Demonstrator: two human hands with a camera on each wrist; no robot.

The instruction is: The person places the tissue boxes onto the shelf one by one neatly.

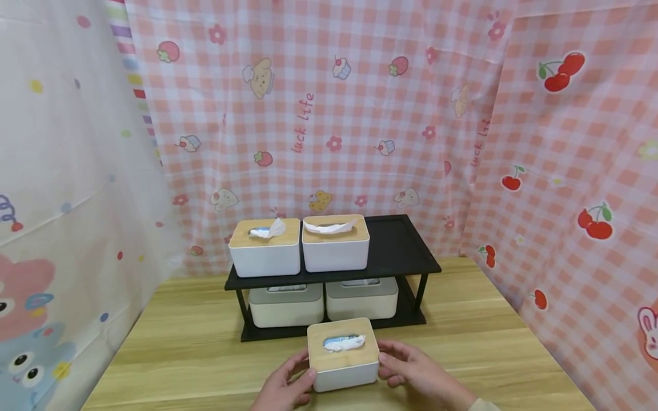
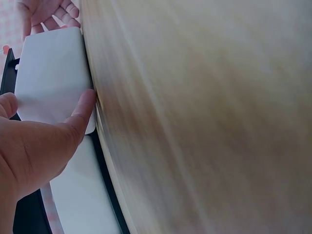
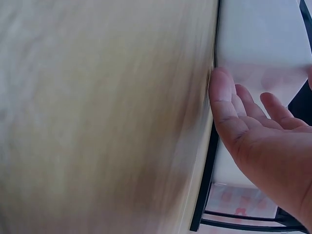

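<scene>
A tissue box (image 1: 342, 354) with a white body and a wooden lid is between my two hands, in front of the black rack. A tissue shows in its oval slot. My left hand (image 1: 289, 381) holds the box's left side, thumb at the front corner. On the opposite side, my right hand (image 1: 411, 365) grips the box with its thumb and fingers near the right edge. The left wrist view shows the white box wall (image 2: 56, 73) beside the left hand (image 2: 44, 146). In the right wrist view, the right hand (image 3: 258, 122) reaches along the white box (image 3: 263, 34).
The black two-tier rack (image 1: 398, 245) stands behind. On its top are a left wooden-lidded tissue box (image 1: 264, 261) and another beside it (image 1: 336, 256). Below sit two grey-lidded boxes, one left (image 1: 288, 313), one right (image 1: 362, 305). Patterned curtains surround the wooden table (image 1: 190, 342).
</scene>
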